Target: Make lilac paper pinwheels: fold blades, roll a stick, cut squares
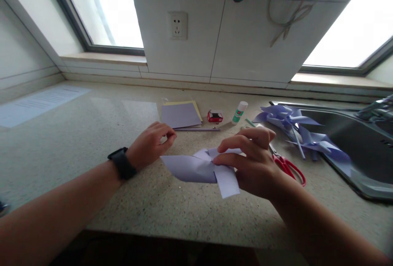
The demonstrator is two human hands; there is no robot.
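My right hand [254, 163] pinches the centre of a pale purple paper pinwheel [193, 169], its blades folded inward and held above the counter. To its left, my left hand [152, 143] has its fingers curled, thumb and fingertips close together. Whether something small is between them I cannot make out. Just beyond those fingertips a thin purple stick [198, 129] lies on the counter, close to or touching them. Red-handled scissors [287, 167] lie beside my right hand, their blades partly hidden behind it.
Behind the stick are stacked purple and yellow paper sheets [181, 114], a small red box [215, 116] and an upright glue stick [240, 112]. Finished-looking purple pinwheels [288, 118] lie by the metal sink [365, 135]. A printed sheet [37, 104] lies far left on the speckled counter [172, 212].
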